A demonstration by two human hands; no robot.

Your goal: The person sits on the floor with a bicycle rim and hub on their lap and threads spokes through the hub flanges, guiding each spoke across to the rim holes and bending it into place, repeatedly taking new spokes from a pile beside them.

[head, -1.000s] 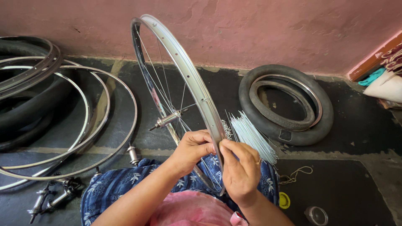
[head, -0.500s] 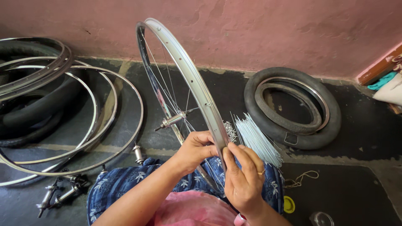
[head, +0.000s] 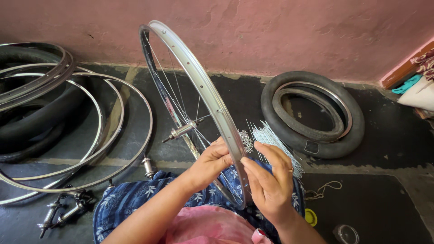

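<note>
The bicycle wheel rim (head: 199, 86) stands upright on edge over the person's lap, its hub (head: 183, 131) and thin spokes visible inside, with loose bare rims (head: 97, 149) stacked on the dark floor to the left and a black tyre (head: 316, 113) lying flat to the right. The left hand (head: 209, 163) grips the rim's lower section from the left side, fingers curled closed around it. The right hand (head: 269, 180) presses against the same section from the right, fingers partly extended, just in front of a bundle of loose spokes (head: 275, 144) on the floor.
</note>
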